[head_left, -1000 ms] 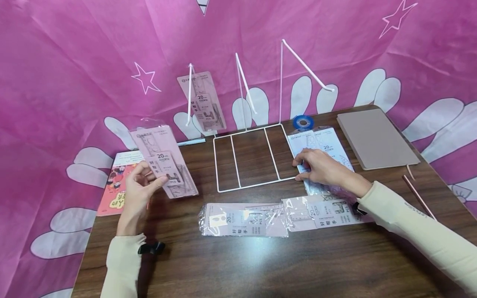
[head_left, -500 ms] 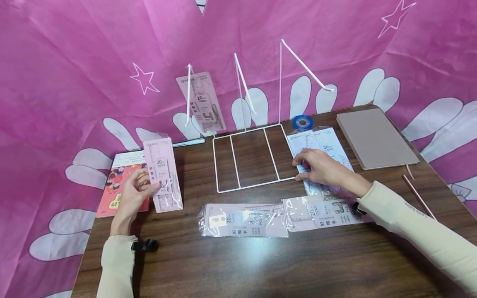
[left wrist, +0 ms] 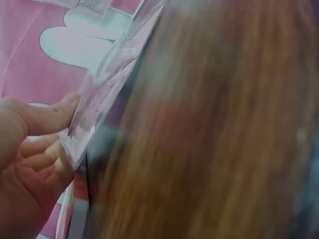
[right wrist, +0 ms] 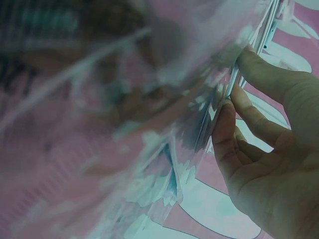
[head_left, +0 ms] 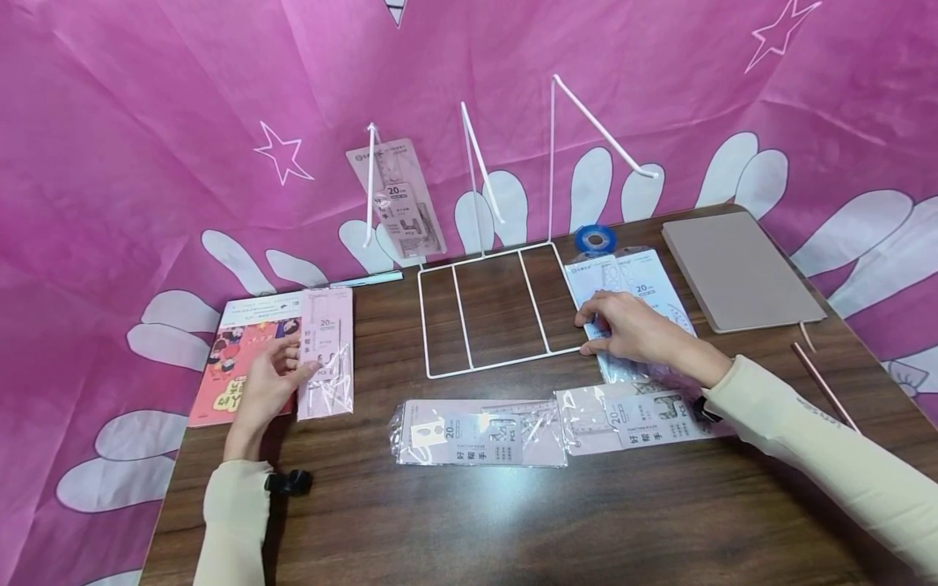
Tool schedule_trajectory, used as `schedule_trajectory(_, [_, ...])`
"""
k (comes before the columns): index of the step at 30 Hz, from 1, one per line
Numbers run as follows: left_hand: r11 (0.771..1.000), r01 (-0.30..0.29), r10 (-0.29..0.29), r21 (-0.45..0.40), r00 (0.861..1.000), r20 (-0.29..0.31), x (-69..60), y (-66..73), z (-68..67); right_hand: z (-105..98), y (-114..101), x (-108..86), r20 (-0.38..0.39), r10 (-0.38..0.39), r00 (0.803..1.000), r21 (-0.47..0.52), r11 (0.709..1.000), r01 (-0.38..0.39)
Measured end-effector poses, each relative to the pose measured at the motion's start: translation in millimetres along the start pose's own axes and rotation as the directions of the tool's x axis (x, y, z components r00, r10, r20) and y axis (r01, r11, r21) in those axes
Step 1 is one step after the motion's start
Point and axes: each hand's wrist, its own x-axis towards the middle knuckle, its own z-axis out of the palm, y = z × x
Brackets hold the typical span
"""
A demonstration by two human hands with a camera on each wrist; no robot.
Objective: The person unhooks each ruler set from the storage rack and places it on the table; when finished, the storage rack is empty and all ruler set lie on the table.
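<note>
In the head view my left hand [head_left: 274, 382] pinches the left edge of a pink packaged ruler set [head_left: 326, 350], held low over the right side of a red book. The left wrist view shows the thumb and fingers on the clear wrapper [left wrist: 97, 114]. My right hand [head_left: 623, 330] pinches the left edge of a blue packaged ruler set [head_left: 586, 281], beside the white wire rack [head_left: 469, 370]; another blue set [head_left: 648, 277] lies under or against it. Two more pink ruler sets [head_left: 440, 431] lie in a row in front. One pink set [head_left: 406, 195] hangs at the rack's left hook.
The red book [head_left: 220, 366] lies at the left. A thin light-coloured stick [head_left: 374, 279] lies behind it. Blue tape [head_left: 595, 239] sits behind the blue sets. A grey notebook [head_left: 743, 273] and a rose-coloured pen [head_left: 824, 387] lie at the right. Pink cloth hangs behind.
My left hand has lowered the pink ruler set from a raised tilt to nearly flat beside the book. The right hand has stayed in place.
</note>
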Motion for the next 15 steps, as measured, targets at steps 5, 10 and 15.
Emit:
schedule_trajectory(5, [0.993, 0.043, -0.043, 0.111, 0.999, -0.003, 0.2, 8.0, 2.7, -0.1, 0.6, -0.2, -0.001, -0.001, 1.000, 0.003, 1.000, 0.001])
schedule_trajectory(10, [0.968, 0.024, -0.019, 0.251, 1.000, -0.021, -1.5, 14.9, 3.3, 0.4, 1.4, -0.2, 0.000, -0.001, 1.000, 0.004, 1.000, 0.001])
schedule_trajectory(15, [0.948, -0.001, 0.017, 0.319, 0.999, -0.050, -3.0, 20.3, 3.7, 0.6, 1.6, 0.1, 0.003, -0.004, 1.000, 0.002, 1.000, 0.004])
